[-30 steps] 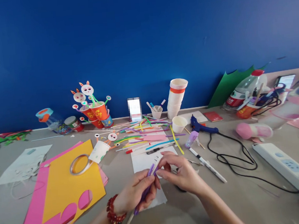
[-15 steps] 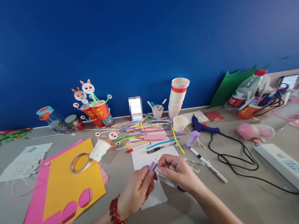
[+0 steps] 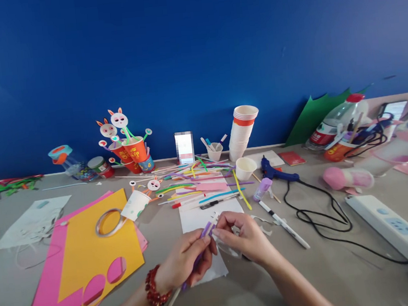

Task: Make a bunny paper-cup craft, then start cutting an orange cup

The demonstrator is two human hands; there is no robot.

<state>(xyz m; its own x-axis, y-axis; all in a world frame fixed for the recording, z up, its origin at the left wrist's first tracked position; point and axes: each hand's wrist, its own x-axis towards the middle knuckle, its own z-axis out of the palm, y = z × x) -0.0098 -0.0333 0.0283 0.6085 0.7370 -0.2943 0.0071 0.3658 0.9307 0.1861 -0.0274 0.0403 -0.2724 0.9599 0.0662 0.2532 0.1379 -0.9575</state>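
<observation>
My left hand (image 3: 191,260) is closed round a purple and a white pipe cleaner (image 3: 208,228). Their pale tips stick out above my thumb, and the tails come out below my palm. My right hand (image 3: 242,233) pinches the same pipe cleaners near the upper end, close against my left fingers. Something clear lies partly hidden beneath my right hand; I cannot make out what it is. Under both hands is a white sheet of paper (image 3: 191,220). Beyond them, many-coloured pipe cleaners (image 3: 182,188) lie in a loose heap with a black pen (image 3: 212,203).
On the left lie yellow card (image 3: 90,241), a tape roll (image 3: 97,226) and a paper cup (image 3: 136,205) with a rabbit face. To the right are a marker (image 3: 285,224), glue stick (image 3: 263,189), blue glue gun (image 3: 276,174) with its cord, and power strip (image 3: 380,225). Stacked cups (image 3: 240,135) stand behind.
The pipe cleaners now show more above my left thumb, and their tails have come into view below my left hand. My left hand has shifted slightly left.
</observation>
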